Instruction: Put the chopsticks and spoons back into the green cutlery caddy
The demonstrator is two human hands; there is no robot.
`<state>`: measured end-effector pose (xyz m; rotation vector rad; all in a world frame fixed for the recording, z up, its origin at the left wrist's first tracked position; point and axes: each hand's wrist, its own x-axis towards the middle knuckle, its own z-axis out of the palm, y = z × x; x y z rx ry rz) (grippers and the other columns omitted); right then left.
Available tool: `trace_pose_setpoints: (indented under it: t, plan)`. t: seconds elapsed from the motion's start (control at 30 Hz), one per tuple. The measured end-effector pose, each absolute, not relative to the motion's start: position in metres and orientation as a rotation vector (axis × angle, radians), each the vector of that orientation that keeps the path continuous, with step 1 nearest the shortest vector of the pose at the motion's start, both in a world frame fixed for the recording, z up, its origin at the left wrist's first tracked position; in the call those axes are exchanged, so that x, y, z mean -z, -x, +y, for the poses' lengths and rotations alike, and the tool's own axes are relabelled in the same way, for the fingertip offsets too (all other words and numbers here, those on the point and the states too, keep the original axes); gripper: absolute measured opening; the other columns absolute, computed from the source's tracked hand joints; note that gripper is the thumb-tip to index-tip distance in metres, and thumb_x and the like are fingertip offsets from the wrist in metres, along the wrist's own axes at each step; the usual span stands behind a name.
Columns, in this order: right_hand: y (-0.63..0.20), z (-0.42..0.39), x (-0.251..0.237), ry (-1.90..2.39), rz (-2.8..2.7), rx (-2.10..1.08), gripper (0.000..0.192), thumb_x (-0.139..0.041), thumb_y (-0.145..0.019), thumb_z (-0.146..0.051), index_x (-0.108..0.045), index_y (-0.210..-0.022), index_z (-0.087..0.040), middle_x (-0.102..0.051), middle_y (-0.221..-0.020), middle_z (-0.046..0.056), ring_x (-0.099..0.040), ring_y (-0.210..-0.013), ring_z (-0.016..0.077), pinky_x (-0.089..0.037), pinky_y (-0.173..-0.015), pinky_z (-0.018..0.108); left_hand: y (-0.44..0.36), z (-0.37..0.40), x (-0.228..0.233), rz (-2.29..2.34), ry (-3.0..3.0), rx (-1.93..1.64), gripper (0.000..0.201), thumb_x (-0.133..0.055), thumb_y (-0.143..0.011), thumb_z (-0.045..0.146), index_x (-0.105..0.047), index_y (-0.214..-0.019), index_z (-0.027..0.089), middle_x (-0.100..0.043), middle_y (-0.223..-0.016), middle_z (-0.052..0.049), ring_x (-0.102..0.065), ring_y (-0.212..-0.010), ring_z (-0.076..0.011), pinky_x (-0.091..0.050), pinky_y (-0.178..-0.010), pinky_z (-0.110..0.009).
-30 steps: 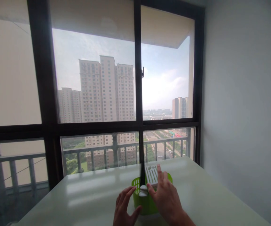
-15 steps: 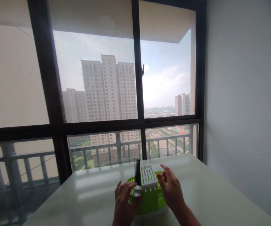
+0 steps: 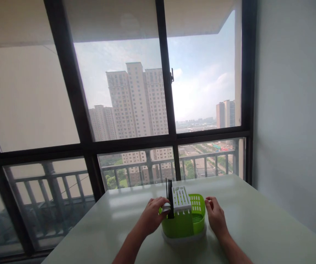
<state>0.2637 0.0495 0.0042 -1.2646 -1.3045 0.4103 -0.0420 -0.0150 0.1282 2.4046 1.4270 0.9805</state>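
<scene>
Where left hand [image 3: 153,217] faces right hand [image 3: 216,217], the basket [image 3: 180,228] lies between.

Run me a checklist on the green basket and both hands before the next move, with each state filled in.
1. Green basket upright on its white base: ok.
2. White base resting on the table: ok.
3. Black sticks standing up beside the white slotted rack: ok.
4. White slotted rack firmly fixed to the basket: cannot tell; it sits at the top, but no fastening is visible.
5. Left hand at the white rounded piece: ok, though how firm the hold is does not show.
6. Right hand touching the basket's right wall: cannot tell; its fingertips are very close.
</scene>
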Motion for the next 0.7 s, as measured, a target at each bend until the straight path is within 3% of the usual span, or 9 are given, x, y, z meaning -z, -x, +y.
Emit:
trace_pose_setpoints:
  t: [0.13,0.23,0.43,0.57,0.7]
  plan:
    - [-0.269,0.052,-0.001,1.328,-1.272,-0.404,0.048,-0.043,-0.095,-0.065,-0.061,-0.106,-0.022,-0.070,-0.082,0.005,-0.065,-0.073,0.0234,-0.048,-0.069,0.032,0.051,-0.003,-0.123,1.426,-2.270,-1.136,0.016,-0.058,-0.095,0.033,-0.071,-0.103,0.028,-0.074,-0.098,-0.003,-0.061,-0.096,-0.0249,-0.047,-0.088,-0.037]
    - [-0.272,0.054,0.002,1.350,-1.245,-0.439,0.049,-0.043,-0.093,-0.066,-0.062,-0.106,-0.023,-0.070,-0.083,0.005,-0.065,-0.071,0.0231,-0.048,-0.067,0.032,0.061,0.005,-0.120,1.213,-1.950,-1.444,0.018,-0.063,-0.094,0.040,-0.070,-0.093,0.024,-0.073,-0.088,-0.003,-0.063,-0.084,-0.0219,-0.049,-0.084,-0.036]
    - [-0.273,0.058,0.006,1.359,-1.232,-0.479,0.050,-0.044,-0.090,-0.067,-0.062,-0.104,-0.023,-0.071,-0.082,0.005,-0.065,-0.069,0.0229,-0.048,-0.065,0.031,0.082,0.023,-0.121,1.068,-1.477,-1.830,0.031,-0.063,-0.090,0.052,-0.062,-0.099,0.023,-0.072,-0.092,-0.004,-0.071,-0.087,-0.0225,-0.058,-0.086,-0.041]
    - [-0.274,0.058,0.007,1.362,-1.227,-0.492,0.052,-0.044,-0.090,-0.068,-0.061,-0.106,-0.023,-0.071,-0.085,0.006,-0.066,-0.072,0.0238,-0.049,-0.066,0.032,0.111,0.037,-0.124,1.179,-1.145,-1.972,0.023,-0.053,-0.096,0.046,-0.056,-0.104,0.024,-0.070,-0.094,-0.002,-0.072,-0.086,-0.0189,-0.061,-0.077,-0.035]
    - [-0.274,0.059,0.008,1.362,-1.216,-0.503,0.052,-0.046,-0.089,-0.068,-0.062,-0.107,-0.022,-0.071,-0.087,0.007,-0.066,-0.072,0.0241,-0.050,-0.066,0.032,0.157,0.043,-0.118,1.395,-0.877,-1.927,0.021,-0.054,-0.100,0.039,-0.061,-0.105,0.019,-0.069,-0.090,-0.002,-0.070,-0.078,-0.0150,-0.060,-0.070,-0.030]
